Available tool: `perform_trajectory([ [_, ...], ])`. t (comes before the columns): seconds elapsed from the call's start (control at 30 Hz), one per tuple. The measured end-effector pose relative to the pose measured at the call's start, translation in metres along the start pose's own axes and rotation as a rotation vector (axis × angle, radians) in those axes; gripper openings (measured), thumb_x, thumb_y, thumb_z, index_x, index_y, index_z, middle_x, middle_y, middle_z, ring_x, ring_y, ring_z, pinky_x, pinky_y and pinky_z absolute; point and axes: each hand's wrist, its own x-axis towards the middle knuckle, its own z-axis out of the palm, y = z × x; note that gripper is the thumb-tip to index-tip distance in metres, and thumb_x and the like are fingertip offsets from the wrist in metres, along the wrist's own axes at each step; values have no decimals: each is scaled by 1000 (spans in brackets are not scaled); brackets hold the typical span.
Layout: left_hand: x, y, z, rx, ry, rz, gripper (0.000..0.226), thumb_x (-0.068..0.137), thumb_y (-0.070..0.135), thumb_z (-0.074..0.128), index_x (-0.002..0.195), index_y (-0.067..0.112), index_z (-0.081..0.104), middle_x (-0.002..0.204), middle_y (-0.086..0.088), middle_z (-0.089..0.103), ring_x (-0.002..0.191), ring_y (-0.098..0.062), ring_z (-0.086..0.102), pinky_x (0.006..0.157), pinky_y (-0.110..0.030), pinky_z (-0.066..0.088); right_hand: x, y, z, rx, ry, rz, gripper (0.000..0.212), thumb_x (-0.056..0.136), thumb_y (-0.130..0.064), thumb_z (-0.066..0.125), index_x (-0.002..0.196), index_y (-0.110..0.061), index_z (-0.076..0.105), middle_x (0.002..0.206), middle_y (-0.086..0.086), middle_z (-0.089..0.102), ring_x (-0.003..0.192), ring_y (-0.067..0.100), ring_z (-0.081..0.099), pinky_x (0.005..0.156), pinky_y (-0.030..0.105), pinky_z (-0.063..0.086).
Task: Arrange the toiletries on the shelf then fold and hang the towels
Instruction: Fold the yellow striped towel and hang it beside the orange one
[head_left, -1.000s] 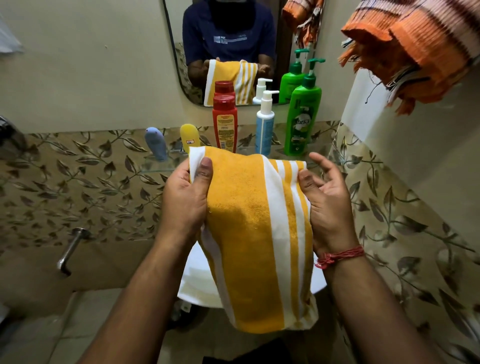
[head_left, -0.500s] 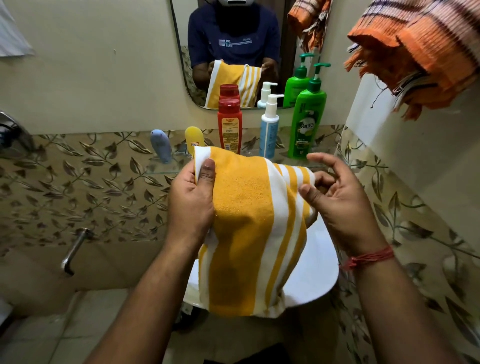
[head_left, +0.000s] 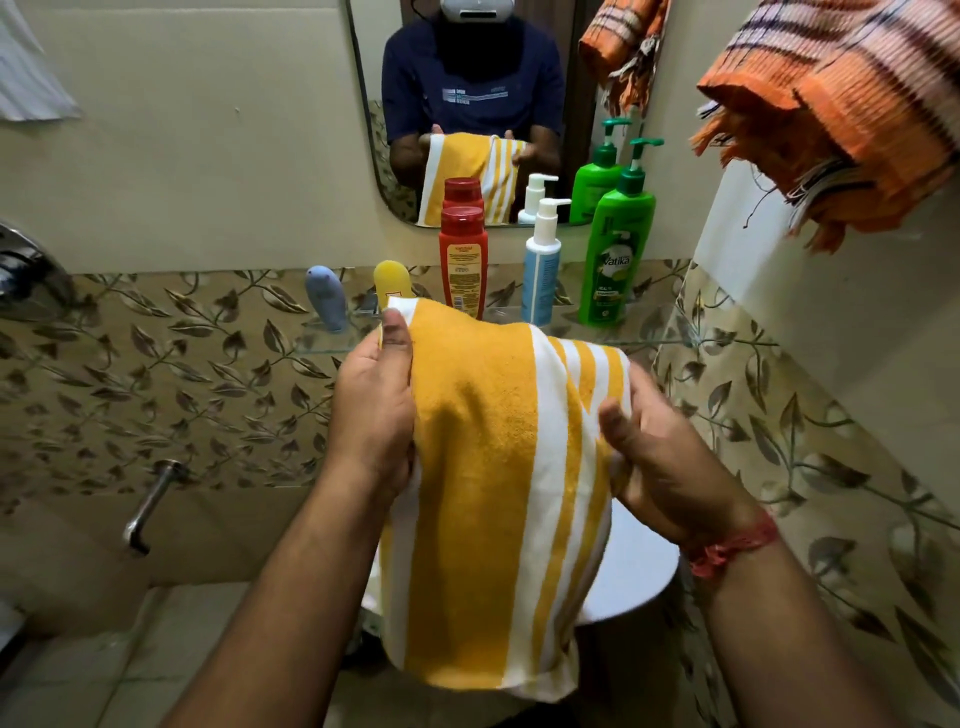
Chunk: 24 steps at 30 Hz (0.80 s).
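A folded yellow towel with white stripes (head_left: 488, 467) hangs in front of me above the white basin (head_left: 634, 561). My left hand (head_left: 371, 410) grips its upper left corner, thumb on the front. My right hand (head_left: 660, 457) holds the right edge, thumb pressed on the striped part. Behind the towel, a glass shelf (head_left: 322, 345) carries a blue tube (head_left: 327, 299), a yellow tube (head_left: 392, 278), a red bottle (head_left: 462, 260), a white and blue pump bottle (head_left: 540, 265) and a green pump bottle (head_left: 615, 249).
An orange striped towel (head_left: 836, 114) hangs at the upper right. A mirror (head_left: 467, 104) above the shelf reflects a person and the bottles. A metal tap (head_left: 150, 504) sticks out of the leaf-patterned tiled wall at the left.
My right hand has come down and closed onto the towel's right edge. The towel's lower part has swung and hangs longer. My left hand keeps its hold on the corner.
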Motion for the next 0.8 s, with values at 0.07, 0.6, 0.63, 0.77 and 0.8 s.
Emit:
perform_trajectory([
  [0.07,0,2,-5,-98,-202,-56,34,97,46,53,119,22,63,104,4,78,99,-11,74,78,-28,61,3,5,4,-61,77,-99,82,72,-35,83,143,-23,43,128,12,63,115,30,64,90,41,57],
  [0.6,6,-5,-21,232,-254,41,61,82,34,76,135,35,46,125,-1,62,112,-14,64,90,-27,52,5,-31,12,-94,208,-46,79,76,-3,71,143,-24,37,108,14,69,86,20,73,66,29,60],
  [0.63,5,-3,-22,238,-291,75,57,84,29,75,134,35,49,127,3,62,113,-11,63,90,-27,53,4,-33,12,-173,192,-66,80,75,-1,72,144,-25,38,107,13,69,90,22,72,72,34,61],
  [0.77,1,0,-19,316,-272,189,36,92,19,69,122,37,62,133,13,57,124,-8,54,98,-31,51,6,-27,12,-639,309,-265,57,88,-10,71,137,-28,49,107,4,67,96,20,69,89,49,58],
  [0.8,1,0,-18,332,-258,211,33,93,19,68,120,38,64,132,15,57,126,-8,53,99,-31,51,6,-28,14,-692,305,-306,54,88,-11,71,135,-28,50,108,-1,65,97,17,67,89,47,58],
])
